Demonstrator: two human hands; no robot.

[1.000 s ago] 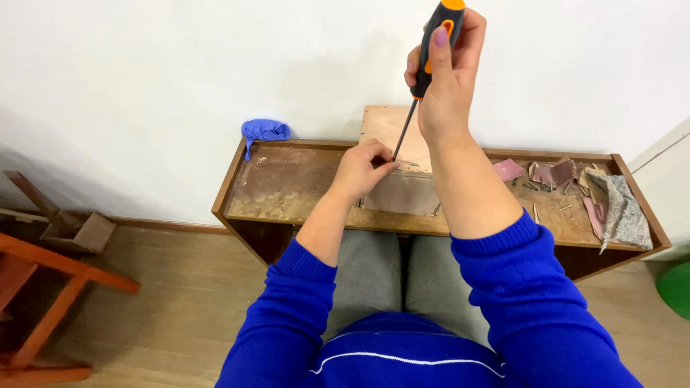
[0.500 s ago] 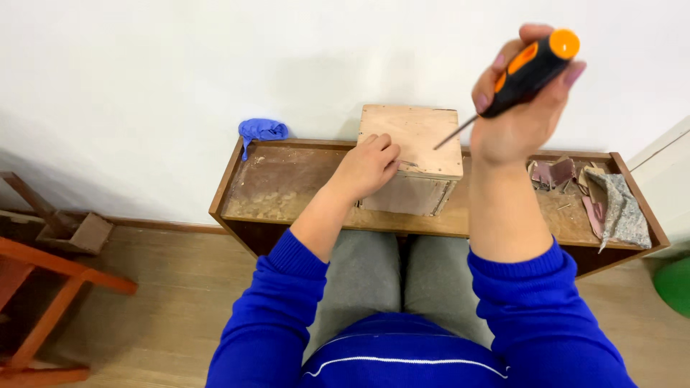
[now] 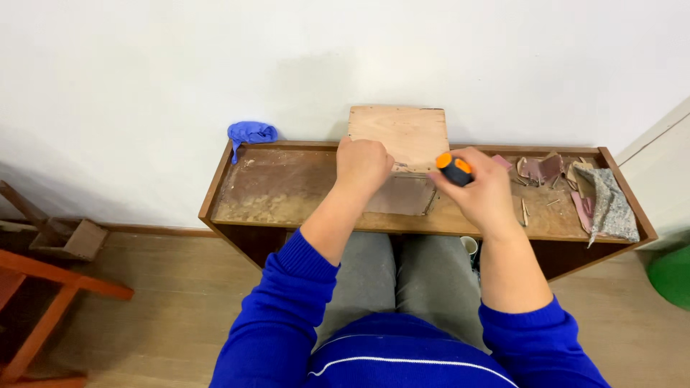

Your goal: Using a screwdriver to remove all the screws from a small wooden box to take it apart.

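The right hand [image 3: 485, 188], raised high with the screwdriver [image 3: 454, 169] half a second ago, is now sitting low over the table [image 3: 287, 188], level with the small plywood box [image 3: 399, 136], fingers clamped around the black-and-orange handle. Only the handle end is showing; the shaft and tip are hidden behind the fist, so whether the tip is touching wood cannot be told. The left hand [image 3: 363, 162] is pressing, fingers curled, against the box's near left edge, much where it was a second ago, steadying it. The box itself is standing at the back of the table against the white wall, its pale top face turned up toward the camera, and a flat brown panel [image 3: 402, 195] is lying just in front of it between the two hands. My reading: the tool is coming back to the workpiece after a lift, so the work on the box looks to be in a repositioning beat rather than finished. A crumpled blue glove [image 3: 251, 133] is resting on the table's far left corner, well apart from the hands. At the right end, scraps of pinkish sandpaper and leather-like offcuts [image 3: 543, 169] are lying beside a grey speckled cloth [image 3: 611, 205]. The person, in blue sleeves and grey trousers, is sitting square to the table; a reddish wooden frame [image 3: 43, 287] is standing on the floor at left.
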